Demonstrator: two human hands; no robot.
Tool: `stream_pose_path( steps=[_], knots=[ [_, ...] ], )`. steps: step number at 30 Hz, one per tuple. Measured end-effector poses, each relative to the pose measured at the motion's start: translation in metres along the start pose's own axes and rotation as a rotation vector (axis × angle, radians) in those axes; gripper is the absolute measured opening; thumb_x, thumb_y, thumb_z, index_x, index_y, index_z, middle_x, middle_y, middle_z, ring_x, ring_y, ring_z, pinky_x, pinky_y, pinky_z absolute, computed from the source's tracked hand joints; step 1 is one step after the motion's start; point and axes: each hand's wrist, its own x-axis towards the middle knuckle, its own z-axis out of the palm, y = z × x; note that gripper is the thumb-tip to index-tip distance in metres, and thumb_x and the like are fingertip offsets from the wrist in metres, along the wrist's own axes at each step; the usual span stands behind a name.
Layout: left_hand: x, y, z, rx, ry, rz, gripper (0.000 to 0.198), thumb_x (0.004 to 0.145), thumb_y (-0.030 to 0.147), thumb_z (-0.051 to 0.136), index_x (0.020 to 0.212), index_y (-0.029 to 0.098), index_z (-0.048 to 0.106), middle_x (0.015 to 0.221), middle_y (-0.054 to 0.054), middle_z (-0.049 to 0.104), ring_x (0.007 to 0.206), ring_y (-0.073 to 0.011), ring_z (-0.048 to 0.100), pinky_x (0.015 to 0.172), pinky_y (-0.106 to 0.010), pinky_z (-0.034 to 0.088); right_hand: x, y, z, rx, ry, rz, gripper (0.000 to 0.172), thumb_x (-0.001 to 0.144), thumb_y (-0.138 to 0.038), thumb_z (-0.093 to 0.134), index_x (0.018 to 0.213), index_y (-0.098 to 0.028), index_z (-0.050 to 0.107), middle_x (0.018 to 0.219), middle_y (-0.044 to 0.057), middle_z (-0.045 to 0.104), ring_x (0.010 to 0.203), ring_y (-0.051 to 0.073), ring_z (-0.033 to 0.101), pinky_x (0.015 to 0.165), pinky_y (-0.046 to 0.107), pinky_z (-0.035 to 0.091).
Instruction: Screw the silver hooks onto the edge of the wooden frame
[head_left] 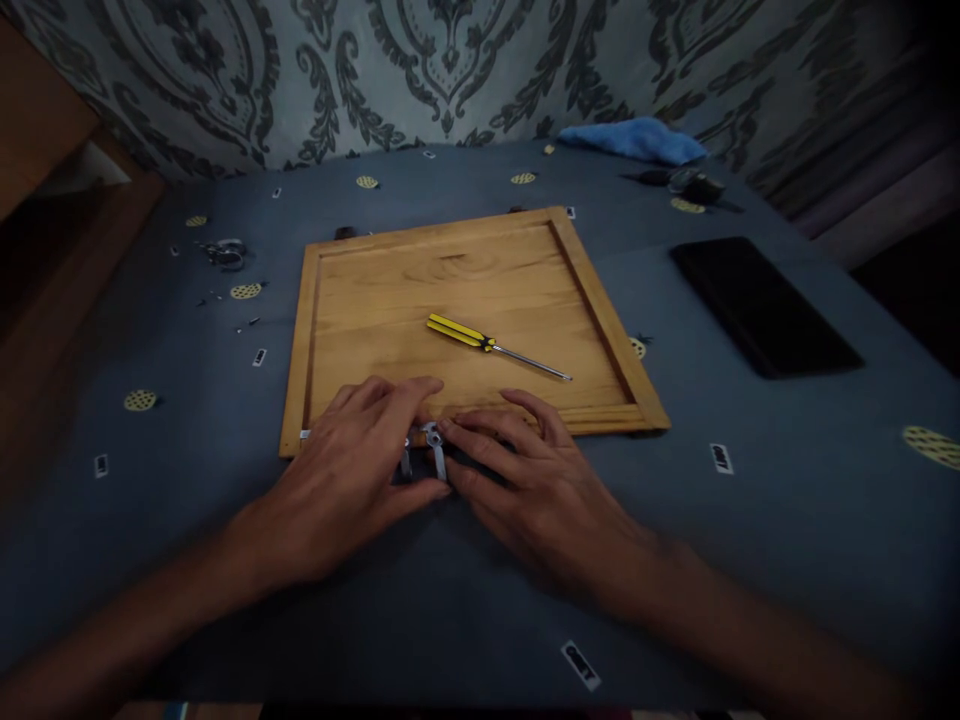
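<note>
A square wooden panel (465,270) with a raised frame lies on a blue-grey cloth. On it rests a yellow-handled screwdriver (491,345), untouched. Both hands meet at the panel's near edge over a small metal bracket (435,450). My left hand (352,470) has its fingers curled around the bracket's left side, thumb below it. From the right, my right hand (525,480) presses its fingertips on the same piece. How the bracket is fixed to the panel is hidden by the fingers.
A black phone (761,305) lies at the right. A blue rag (637,138) and dark small items (694,185) sit at the back right. More metal hardware (223,253) and tiny screws are scattered at the left.
</note>
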Motion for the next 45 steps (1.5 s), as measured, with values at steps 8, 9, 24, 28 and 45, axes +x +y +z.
stream_pose_path(
  steps=[8, 9, 24, 28, 45],
  knots=[
    [0.000, 0.001, -0.002, -0.052, -0.016, -0.021, 0.067, 0.084, 0.031, 0.078, 0.139, 0.026, 0.039, 0.117, -0.004, 0.067, 0.114, -0.0261, 0.058, 0.093, -0.039, 0.050, 0.002, -0.002, 0.000, 0.025, -0.003, 0.024, 0.017, 0.095, -0.014, 0.062, 0.108, -0.020, 0.072, 0.123, 0.005, 0.074, 0.115, 0.023, 0.063, 0.112, 0.054, 0.040],
    [0.000, 0.001, -0.002, -0.052, -0.014, -0.025, 0.068, 0.084, 0.031, 0.078, 0.139, 0.026, 0.040, 0.116, -0.004, 0.067, 0.113, -0.0262, 0.058, 0.092, -0.039, 0.050, 0.002, -0.002, -0.001, 0.027, -0.005, 0.021, 0.017, 0.096, -0.014, 0.062, 0.108, -0.020, 0.072, 0.123, 0.005, 0.074, 0.114, 0.023, 0.063, 0.112, 0.054, 0.040],
    [0.002, 0.002, -0.002, 0.007, -0.025, 0.021, 0.066, 0.083, 0.033, 0.080, 0.136, 0.024, 0.041, 0.119, -0.005, 0.066, 0.113, -0.0264, 0.059, 0.092, -0.040, 0.050, 0.001, -0.001, 0.001, 0.022, -0.010, 0.020, 0.018, 0.100, -0.017, 0.057, 0.110, -0.021, 0.071, 0.126, 0.004, 0.073, 0.116, 0.022, 0.062, 0.113, 0.052, 0.037],
    [0.002, 0.002, 0.000, -0.010, -0.032, 0.000, 0.066, 0.084, 0.031, 0.078, 0.138, 0.025, 0.041, 0.121, -0.005, 0.066, 0.115, -0.0273, 0.059, 0.093, -0.042, 0.051, 0.003, -0.001, -0.001, 0.009, -0.014, 0.004, 0.019, 0.101, -0.017, 0.054, 0.109, -0.021, 0.071, 0.125, 0.003, 0.073, 0.116, 0.022, 0.061, 0.113, 0.052, 0.037],
    [0.000, 0.001, 0.004, -0.122, -0.012, -0.094, 0.067, 0.080, 0.027, 0.082, 0.134, 0.033, 0.044, 0.117, 0.000, 0.064, 0.111, -0.0256, 0.060, 0.092, -0.042, 0.052, 0.001, 0.006, -0.011, 0.137, 0.145, 0.061, 0.014, 0.100, -0.016, 0.056, 0.092, -0.020, 0.067, 0.091, 0.000, 0.076, 0.099, 0.017, 0.068, 0.112, 0.047, 0.042]
  ],
)
